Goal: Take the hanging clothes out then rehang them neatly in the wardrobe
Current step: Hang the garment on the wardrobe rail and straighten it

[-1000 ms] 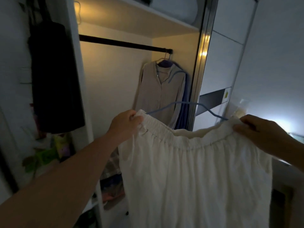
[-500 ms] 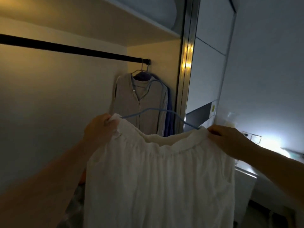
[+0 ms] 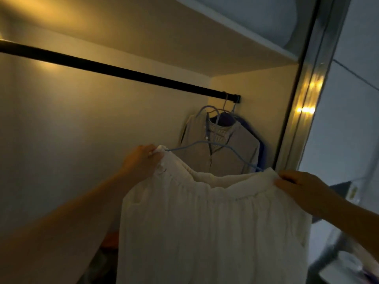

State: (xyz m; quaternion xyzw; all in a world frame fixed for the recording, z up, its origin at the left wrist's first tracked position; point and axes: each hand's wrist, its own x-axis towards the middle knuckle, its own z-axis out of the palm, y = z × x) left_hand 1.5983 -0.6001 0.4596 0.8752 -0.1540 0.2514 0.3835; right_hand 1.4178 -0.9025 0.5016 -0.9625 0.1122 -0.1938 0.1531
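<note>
A white gathered garment (image 3: 213, 226) hangs from a light blue hanger (image 3: 235, 153) that I hold up in front of the open wardrobe. My left hand (image 3: 141, 162) pinches the garment's left top corner at the hanger's end. Its right top corner is gripped by my right hand (image 3: 301, 186). The hanger's hook rises toward the black rail (image 3: 114, 71) and ends below it, near the hung clothes. At the rail's right end a grey button shirt (image 3: 221, 148) hangs on a hanger, with a dark blue garment (image 3: 260, 146) behind it.
A shelf (image 3: 235, 23) runs above the rail with pale bedding on it. The metal frame of a sliding door (image 3: 303, 103) stands right of the hung clothes. The rail's long left stretch carries no hangers. Dim items lie at the wardrobe's bottom left.
I have stepped closer and my view has swung right and up; the dark bag on the left has left the view. The white garment on its hanger has risen toward the rail.
</note>
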